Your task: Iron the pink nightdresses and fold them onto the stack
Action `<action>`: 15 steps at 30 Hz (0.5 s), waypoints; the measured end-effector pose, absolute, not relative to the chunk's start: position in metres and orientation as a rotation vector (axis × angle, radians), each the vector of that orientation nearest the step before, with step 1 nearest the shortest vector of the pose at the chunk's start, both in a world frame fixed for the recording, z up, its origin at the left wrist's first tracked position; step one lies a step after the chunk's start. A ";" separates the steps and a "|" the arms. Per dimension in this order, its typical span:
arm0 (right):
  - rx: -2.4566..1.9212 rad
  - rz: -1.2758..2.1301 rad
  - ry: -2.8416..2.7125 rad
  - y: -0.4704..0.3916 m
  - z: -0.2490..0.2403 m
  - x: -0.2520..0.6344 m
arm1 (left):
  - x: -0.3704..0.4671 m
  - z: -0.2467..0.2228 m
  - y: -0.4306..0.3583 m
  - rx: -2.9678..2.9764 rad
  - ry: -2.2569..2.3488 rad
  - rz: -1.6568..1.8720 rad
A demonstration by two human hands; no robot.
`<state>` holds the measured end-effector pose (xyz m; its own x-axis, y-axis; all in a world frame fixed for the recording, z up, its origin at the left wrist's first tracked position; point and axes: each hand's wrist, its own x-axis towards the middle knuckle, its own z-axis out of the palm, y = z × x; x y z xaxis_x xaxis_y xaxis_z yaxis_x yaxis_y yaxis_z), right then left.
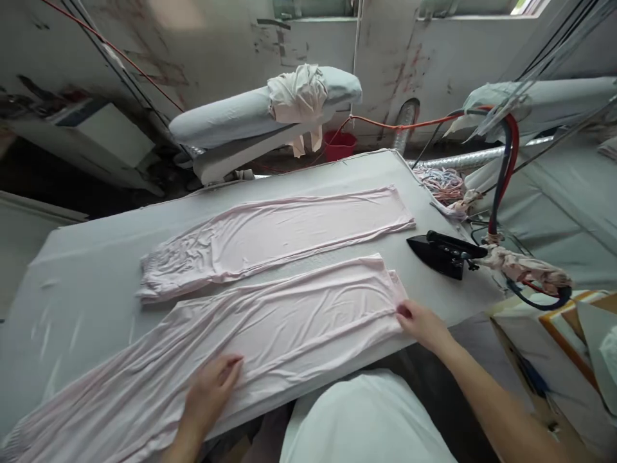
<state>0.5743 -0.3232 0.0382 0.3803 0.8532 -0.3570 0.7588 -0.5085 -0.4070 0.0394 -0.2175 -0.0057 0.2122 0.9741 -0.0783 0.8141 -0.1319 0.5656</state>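
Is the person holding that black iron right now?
No, the iron sits on the board by itself, while the right hand pinches the near pink garment's edge and the left hand rests on its fabric.

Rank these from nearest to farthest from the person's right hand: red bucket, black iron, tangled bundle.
From the right hand:
1. Black iron, on the table's right end.
2. Tangled bundle, past the far right edge.
3. Red bucket, beyond the far edge.

A garment-pressing workshop, apparently: iron (441,253), padded board (96,257).
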 end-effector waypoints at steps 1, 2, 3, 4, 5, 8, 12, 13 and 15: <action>-2.515 0.907 -1.500 -0.338 0.042 0.585 | 0.051 -0.012 -0.219 2.017 1.588 0.432; -2.572 1.013 -1.511 -0.351 0.046 0.596 | 0.062 -0.017 -0.219 2.044 1.563 0.425; -2.610 1.094 -1.497 -0.361 0.052 0.607 | 0.073 -0.020 -0.220 2.072 1.581 0.406; -2.622 1.132 -1.465 -0.366 0.057 0.614 | 0.081 -0.021 -0.221 2.094 1.614 0.383; -2.607 1.108 -1.414 -0.363 0.061 0.617 | 0.088 -0.020 -0.223 2.110 1.645 0.361; -2.568 0.835 -1.239 -0.328 0.061 0.598 | 0.093 -0.011 -0.231 2.146 1.656 0.321; -2.495 0.800 -1.074 -0.278 0.051 0.557 | 0.073 -0.004 -0.248 2.220 1.638 0.334; -2.387 0.860 -1.001 -0.272 0.051 0.554 | 0.064 -0.005 -0.253 2.233 1.675 0.346; -2.174 0.965 -0.842 -0.269 0.055 0.560 | 0.039 -0.011 -0.262 2.242 1.799 0.364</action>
<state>0.5599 -0.2691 0.0552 0.5324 0.7436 -0.4044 0.3005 -0.6126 -0.7310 0.0386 -0.2620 -0.0108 0.2091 0.9770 0.0416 0.9163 -0.2106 0.3405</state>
